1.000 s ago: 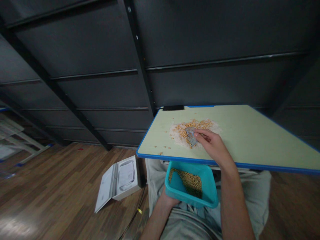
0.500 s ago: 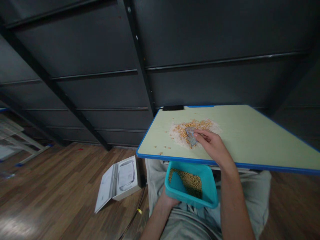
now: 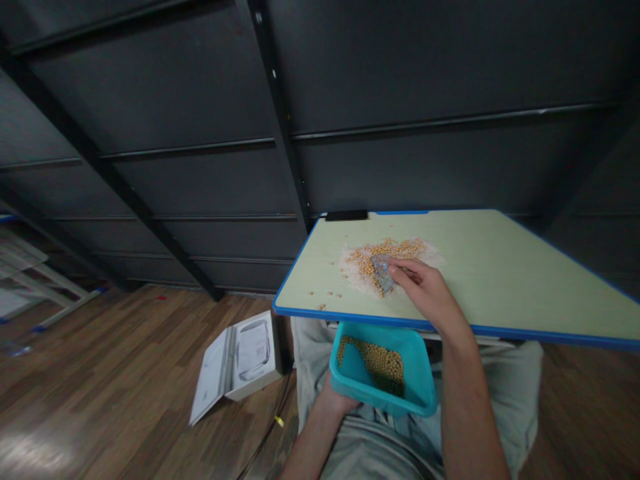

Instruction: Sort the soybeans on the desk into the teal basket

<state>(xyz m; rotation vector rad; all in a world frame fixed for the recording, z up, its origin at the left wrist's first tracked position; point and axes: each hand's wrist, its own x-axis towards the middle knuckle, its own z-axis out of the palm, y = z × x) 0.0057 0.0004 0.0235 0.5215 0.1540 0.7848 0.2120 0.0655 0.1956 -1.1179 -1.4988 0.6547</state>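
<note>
My left hand (image 3: 340,399) is under the near-left side of a teal plastic bin (image 3: 424,383), its fingers mostly hidden, holding it at the table's front edge. Inside the bin lie yellow soybeans (image 3: 383,363) and a teal flap-like piece (image 3: 356,365). Over the table, my right hand (image 3: 425,288) pinches a greyish, see-through flat piece (image 3: 383,276) between thumb and fingers; its exact kind is unclear. That piece rests in a spread of soybeans (image 3: 407,248) mixed with small white grains (image 3: 354,272) that look like rice.
The pale table (image 3: 510,273) has a blue rim, with a black bar (image 3: 346,216) at its far left edge. Stray soybeans (image 3: 330,294) lie near the front left. An open white box (image 3: 253,357) and a cable (image 3: 265,437) are on the wooden floor. A dark panelled wall stands behind.
</note>
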